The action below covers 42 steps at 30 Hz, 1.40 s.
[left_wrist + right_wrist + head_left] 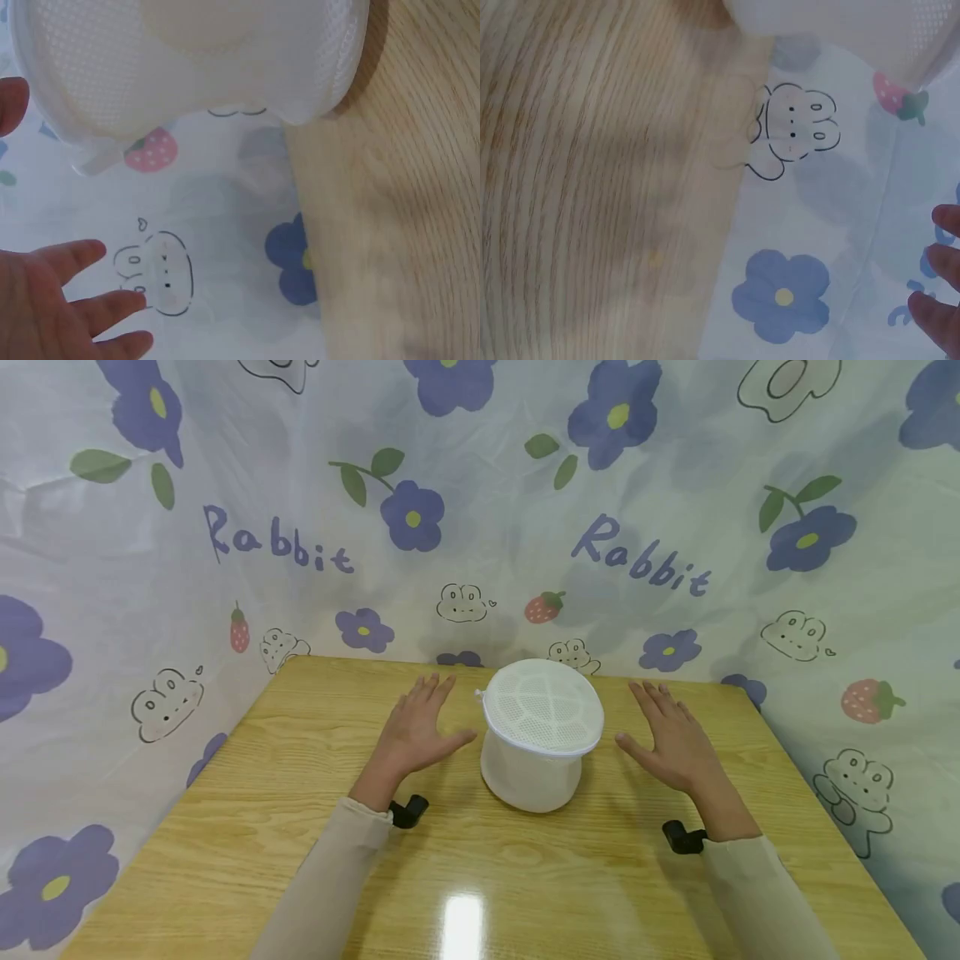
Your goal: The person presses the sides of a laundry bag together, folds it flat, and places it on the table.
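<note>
A white mesh laundry bag (543, 706), shaped like a drum with a narrowed waist, stands upright on the wooden table. Its round mesh top has a piped rim, and a small zipper pull sticks out at the left. To the left of the bag is my left hand (422, 727), fingers spread and thumb pointing toward it, with a gap between. My right hand (671, 739) mirrors it on the other side, fingers extended and holding nothing. In the left wrist view the bag (187, 52) fills the top, above the spread fingers (109, 311). The right wrist view catches only fingertips (934, 315) and the bag's edge.
The wooden table (540, 885) reaches back to a white cloth backdrop (495, 535) printed with flowers, rabbits and strawberries, which also hangs along both sides. Black wrist cameras (408, 812) are strapped under both wrists. Light glares off the table's front.
</note>
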Tool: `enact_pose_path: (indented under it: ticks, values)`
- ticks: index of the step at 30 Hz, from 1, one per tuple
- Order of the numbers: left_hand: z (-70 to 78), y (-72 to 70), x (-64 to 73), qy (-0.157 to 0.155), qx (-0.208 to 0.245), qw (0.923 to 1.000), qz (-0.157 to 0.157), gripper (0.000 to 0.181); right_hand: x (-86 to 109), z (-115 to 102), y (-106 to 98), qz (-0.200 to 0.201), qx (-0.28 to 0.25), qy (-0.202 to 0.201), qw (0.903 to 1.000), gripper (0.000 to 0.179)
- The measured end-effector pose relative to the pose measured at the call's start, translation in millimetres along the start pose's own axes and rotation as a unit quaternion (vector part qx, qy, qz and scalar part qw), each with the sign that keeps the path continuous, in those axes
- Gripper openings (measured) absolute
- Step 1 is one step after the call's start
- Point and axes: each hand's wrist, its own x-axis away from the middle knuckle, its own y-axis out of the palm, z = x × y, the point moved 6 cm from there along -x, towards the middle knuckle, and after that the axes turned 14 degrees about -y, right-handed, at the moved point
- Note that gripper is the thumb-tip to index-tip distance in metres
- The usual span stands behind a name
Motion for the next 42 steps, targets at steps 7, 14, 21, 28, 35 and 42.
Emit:
enact_pose_path:
  ticks: [7, 14, 21, 28, 35, 42]
  values:
    - [-2.1, 0.4, -2.1, -0.009, 0.054, 0.9984, 0.016, 0.084, 0.2, -3, -3, 0.033, -0.020, -0.002, 0.9993, 0.076]
    - [-2.8, 2.1, -4.0, -0.022, 0.126, 0.9917, 0.013, 0.080, -3.9, -9, 0, 0.069, -0.134, -0.009, 0.9885, 0.066]
    - [1.3, 12.3, -3.5, -0.029, 0.248, 0.9663, -0.061, 0.072, -7.1, -12, 10, 0.090, -0.227, -0.004, 0.9698, 0.060]
    - [8.5, 22.1, 0.2, -0.041, 0.303, 0.9457, -0.111, 0.060, -10.7, -13, 20, 0.097, -0.284, 0.013, 0.9539, 0.057]
    - [18.3, 26.8, 1.0, -0.039, 0.304, 0.9437, -0.125, 0.062, -16.0, -15, 27, 0.105, -0.316, 0.019, 0.9429, 0.054]
    - [26.8, 31.5, 3.0, -0.032, 0.312, 0.9403, -0.131, 0.064, -18.2, -20, 33, 0.106, -0.338, 0.026, 0.9350, 0.052]
